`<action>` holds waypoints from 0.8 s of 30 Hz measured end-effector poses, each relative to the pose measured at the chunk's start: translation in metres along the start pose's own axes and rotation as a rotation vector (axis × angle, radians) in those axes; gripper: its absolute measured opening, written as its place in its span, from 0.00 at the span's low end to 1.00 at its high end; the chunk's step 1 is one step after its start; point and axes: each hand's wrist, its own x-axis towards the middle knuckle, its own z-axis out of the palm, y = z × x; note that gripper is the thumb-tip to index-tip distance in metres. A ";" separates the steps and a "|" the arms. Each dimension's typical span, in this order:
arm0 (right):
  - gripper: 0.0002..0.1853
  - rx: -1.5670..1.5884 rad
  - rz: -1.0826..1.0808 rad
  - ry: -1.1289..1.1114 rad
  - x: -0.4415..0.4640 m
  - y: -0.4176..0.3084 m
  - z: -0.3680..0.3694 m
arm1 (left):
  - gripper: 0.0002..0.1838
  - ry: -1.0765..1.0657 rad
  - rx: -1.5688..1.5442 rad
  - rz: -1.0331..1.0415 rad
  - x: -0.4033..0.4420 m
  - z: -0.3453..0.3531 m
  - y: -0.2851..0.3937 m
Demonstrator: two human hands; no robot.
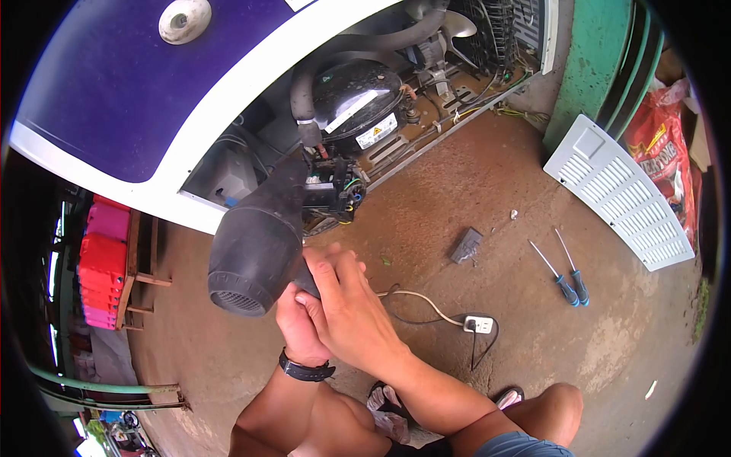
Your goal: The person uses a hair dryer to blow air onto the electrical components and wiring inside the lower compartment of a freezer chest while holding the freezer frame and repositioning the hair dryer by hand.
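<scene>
A black hair dryer (255,236) is held up before the open bottom compartment of a fridge-like appliance. My left hand (301,331), with a black band at its wrist, is closed around the lower handle. Over it lies my right hand (343,297), its fingers closed round the handle too. The dryer's narrow nozzle points up at the compartment, near the wiring box (331,186) with loose wires beside the black compressor (354,95). Part of the handle is hidden by my fingers.
On the floor lie two screwdrivers (567,283), a small dark box (466,245), and a white socket (478,325) with a cord. A slotted grey panel (620,198) leans at right near a red bag (670,152). Red plastic items (103,259) are stacked at left.
</scene>
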 end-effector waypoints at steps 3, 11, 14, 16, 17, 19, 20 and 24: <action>0.31 0.023 0.002 -0.002 -0.001 0.001 0.001 | 0.43 0.057 -0.009 -0.033 -0.002 0.002 0.001; 0.31 0.064 0.041 -0.024 -0.004 0.002 0.002 | 0.28 0.278 -0.028 0.050 -0.010 0.011 0.008; 0.31 0.085 0.034 -0.020 -0.005 0.002 0.003 | 0.30 0.252 0.095 0.078 -0.010 0.012 0.011; 0.31 0.086 0.037 -0.014 -0.005 0.002 0.002 | 0.30 0.262 0.165 0.103 -0.009 0.007 0.010; 0.31 0.085 0.041 -0.018 -0.005 0.001 0.001 | 0.31 0.282 0.233 0.123 -0.008 0.006 0.009; 0.31 0.085 0.047 -0.021 -0.005 0.001 0.002 | 0.31 0.266 0.135 0.088 -0.008 0.007 0.007; 0.31 0.073 0.037 -0.012 -0.006 0.001 0.003 | 0.32 0.254 0.034 0.053 -0.009 0.007 0.006; 0.30 0.048 0.035 0.003 -0.006 -0.001 0.004 | 0.31 0.126 0.021 0.017 -0.010 0.000 0.006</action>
